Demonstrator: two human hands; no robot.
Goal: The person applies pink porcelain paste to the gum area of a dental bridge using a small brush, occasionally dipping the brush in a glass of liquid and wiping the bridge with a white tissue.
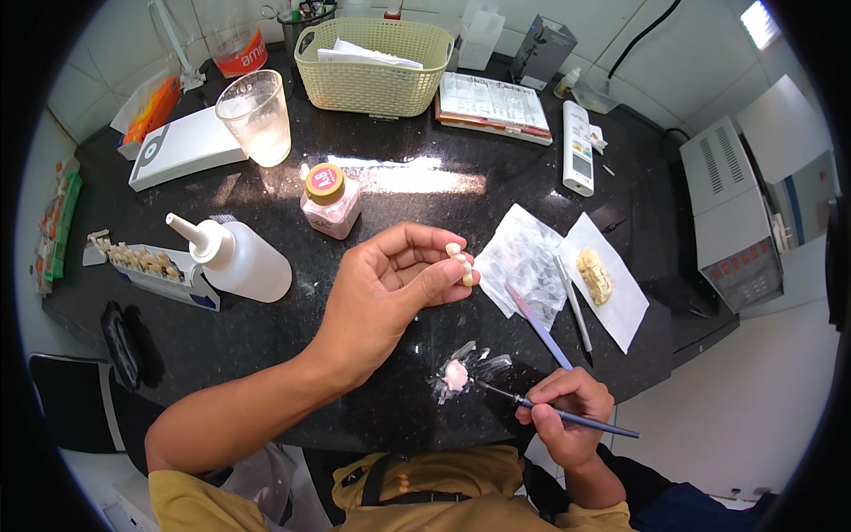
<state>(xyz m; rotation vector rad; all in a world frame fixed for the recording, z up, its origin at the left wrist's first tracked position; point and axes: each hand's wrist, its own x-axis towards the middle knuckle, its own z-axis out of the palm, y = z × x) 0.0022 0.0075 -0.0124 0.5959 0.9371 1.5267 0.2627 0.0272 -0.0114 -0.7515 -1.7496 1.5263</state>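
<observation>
My left hand [377, 284] is raised over the counter, pinching a small cream-white dental bridge [459, 262] between thumb and fingers. In my right hand [570, 410] is a thin dark-handled brush [596, 425], held like a pen. Its tip points left, close beside a mound of pinkish-white paste [456, 376] with smears around it on the black counter. Whether the tip touches the paste I cannot tell. Just beyond my right hand lie a lilac-handled tool [539, 326] and a slim grey tool [574, 306]. A yellowish dental cast [595, 276] rests on white paper [628, 315].
A crumpled white sheet [523, 262] lies under the tools' ends. Left stand a white squeeze bottle [255, 266], a tooth shade guide [146, 259] and a gold-capped jar [330, 217]. Farther back are a glass [257, 124], a green basket [372, 93] and a remote control [578, 151].
</observation>
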